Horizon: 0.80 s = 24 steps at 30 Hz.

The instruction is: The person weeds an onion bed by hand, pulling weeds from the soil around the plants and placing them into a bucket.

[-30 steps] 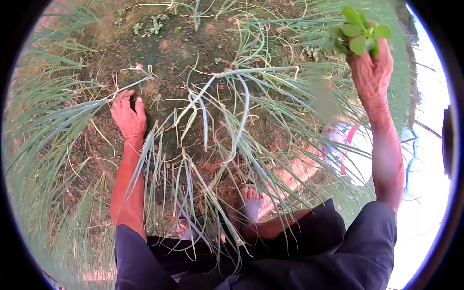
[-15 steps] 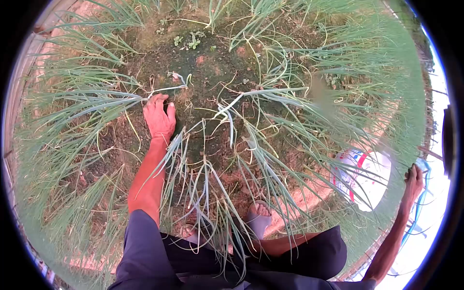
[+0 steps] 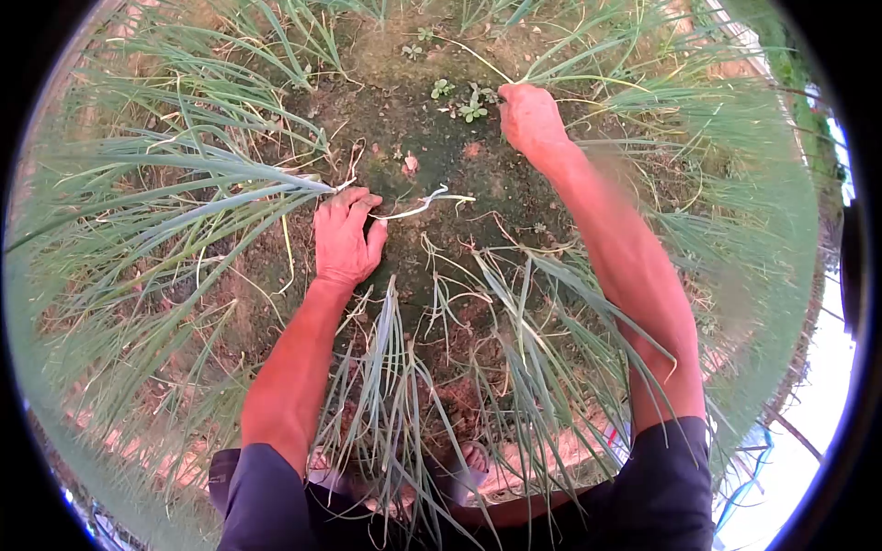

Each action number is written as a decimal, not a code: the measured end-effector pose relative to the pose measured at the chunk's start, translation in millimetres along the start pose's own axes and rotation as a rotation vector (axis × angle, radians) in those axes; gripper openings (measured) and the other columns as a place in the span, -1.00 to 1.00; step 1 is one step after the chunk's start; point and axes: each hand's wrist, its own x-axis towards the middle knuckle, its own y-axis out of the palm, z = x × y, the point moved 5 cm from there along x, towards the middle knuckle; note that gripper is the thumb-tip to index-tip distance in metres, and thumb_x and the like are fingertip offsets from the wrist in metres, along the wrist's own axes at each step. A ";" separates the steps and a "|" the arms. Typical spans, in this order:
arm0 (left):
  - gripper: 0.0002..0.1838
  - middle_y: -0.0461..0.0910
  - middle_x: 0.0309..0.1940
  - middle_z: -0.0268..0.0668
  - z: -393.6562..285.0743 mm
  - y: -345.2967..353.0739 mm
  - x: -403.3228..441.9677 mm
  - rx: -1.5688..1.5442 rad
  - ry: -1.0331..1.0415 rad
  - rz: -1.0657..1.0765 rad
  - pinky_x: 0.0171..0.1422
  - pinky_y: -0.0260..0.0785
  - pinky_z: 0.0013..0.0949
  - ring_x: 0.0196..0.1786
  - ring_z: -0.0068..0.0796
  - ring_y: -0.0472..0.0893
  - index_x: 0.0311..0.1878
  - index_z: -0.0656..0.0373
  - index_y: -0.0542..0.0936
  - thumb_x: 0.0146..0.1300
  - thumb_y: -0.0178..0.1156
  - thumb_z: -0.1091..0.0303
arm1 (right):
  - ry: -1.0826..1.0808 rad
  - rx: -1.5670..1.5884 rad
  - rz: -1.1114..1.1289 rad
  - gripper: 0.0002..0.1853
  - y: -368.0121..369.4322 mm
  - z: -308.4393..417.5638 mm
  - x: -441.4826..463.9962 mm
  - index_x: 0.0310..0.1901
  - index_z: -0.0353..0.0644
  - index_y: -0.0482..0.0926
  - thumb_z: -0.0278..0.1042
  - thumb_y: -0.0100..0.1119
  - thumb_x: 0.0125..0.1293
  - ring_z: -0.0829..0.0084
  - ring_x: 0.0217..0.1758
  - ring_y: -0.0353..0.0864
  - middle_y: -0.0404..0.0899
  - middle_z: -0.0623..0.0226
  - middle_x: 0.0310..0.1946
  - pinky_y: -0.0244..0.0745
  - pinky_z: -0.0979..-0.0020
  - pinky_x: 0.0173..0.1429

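Head cam: R hand (image 3: 531,118) was at upper ctr of the frame; 0.5 s earlier it'd been out by the R edge, & 1.0 s earlier it'd held a leafy sprig at upper R. Its fingers were curled under, tips hidden, so can't tell if it gripped anything. Low weeds (image 3: 472,105) sat on the soil just L of it, upper ctr. L hand (image 3: 344,243) was still down on the soil, L of ctr: splayed, thumb apart from the fingers, fingertips right by the base of an onion-like plant (image 3: 299,184) whose leaves fanned toward the L edge. View had shifted too, so L hand & weeds lay further R in frame than 0.5 s before.

Edges/room: bare soil (image 3: 432,147) ran btwn the 2 hands, w/ a pale bent stalk (image 3: 427,203) lying R of the L hand. Leafy clumps (image 3: 388,331) crowded lower ctr, w/ 1 foot (image 3: 475,455) partly visible behind leaves near the bottom. R forearm (image 3: 634,257) slanted down the R half, leaves close on its outer side. Bright white area (image 3: 808,459) at lower R met the black round border.
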 end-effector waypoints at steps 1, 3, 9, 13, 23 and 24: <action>-0.63 0.53 0.08 -0.22 1.5 1.3 0.0 0.001 0.004 -0.005 0.25 0.24 -0.07 0.14 -0.10 0.48 0.04 0.03 0.59 0.12 0.32 0.30 | -0.014 0.008 -0.046 -0.89 9.5 -7.3 3.9 -0.32 -0.24 0.63 -0.49 0.11 0.18 -0.01 -0.16 0.69 0.66 -0.02 -0.35 0.61 0.10 -0.01; -0.63 0.53 0.09 -0.22 2.4 1.6 -0.7 -0.005 -0.023 0.005 0.25 0.24 -0.06 0.15 -0.10 0.47 0.03 0.03 0.59 0.13 0.32 0.30 | -0.048 -0.026 -0.058 -0.91 28.3 -11.3 11.5 -0.32 -0.25 0.62 -0.50 0.12 0.18 -0.02 -0.15 0.69 0.66 -0.03 -0.34 0.61 0.09 -0.01; -0.64 0.54 0.06 -0.16 -0.9 -0.7 2.3 0.010 0.004 -0.002 0.25 0.26 -0.08 0.14 -0.09 0.50 0.01 0.11 0.60 0.11 0.33 0.34 | -0.130 -0.115 0.006 -0.93 53.2 -16.5 26.8 -0.32 -0.29 0.59 -0.54 0.15 0.16 -0.02 -0.15 0.69 0.65 -0.05 -0.30 0.62 0.06 -0.04; -0.65 0.54 0.07 -0.16 -0.1 1.0 2.6 0.002 0.001 0.000 0.25 0.26 -0.08 0.16 -0.09 0.50 0.02 0.11 0.60 0.13 0.32 0.33 | -0.136 -0.147 0.002 -0.87 42.0 -3.7 27.1 -0.25 -0.34 0.56 -0.52 0.17 0.17 -0.01 -0.21 0.72 0.63 -0.11 -0.27 0.67 0.11 -0.13; -0.66 0.53 0.09 -0.22 2.5 1.6 0.2 0.004 -0.012 0.001 0.25 0.23 -0.07 0.16 -0.13 0.48 0.02 0.04 0.61 0.17 0.30 0.24 | -0.178 -0.565 0.004 -0.88 47.0 -8.4 10.9 -0.30 -0.24 0.58 -0.39 0.12 0.28 0.28 -0.15 0.65 0.62 0.18 -0.34 0.67 0.29 -0.15; -0.66 0.53 0.09 -0.22 2.4 1.7 0.7 -0.002 -0.018 0.004 0.25 0.23 -0.07 0.16 -0.13 0.48 0.03 0.04 0.61 0.17 0.30 0.24 | -0.334 -0.738 0.127 -0.88 46.3 -0.7 3.6 -0.31 -0.22 0.59 -0.38 0.11 0.29 0.27 -0.13 0.64 0.62 0.18 -0.32 0.65 0.27 -0.11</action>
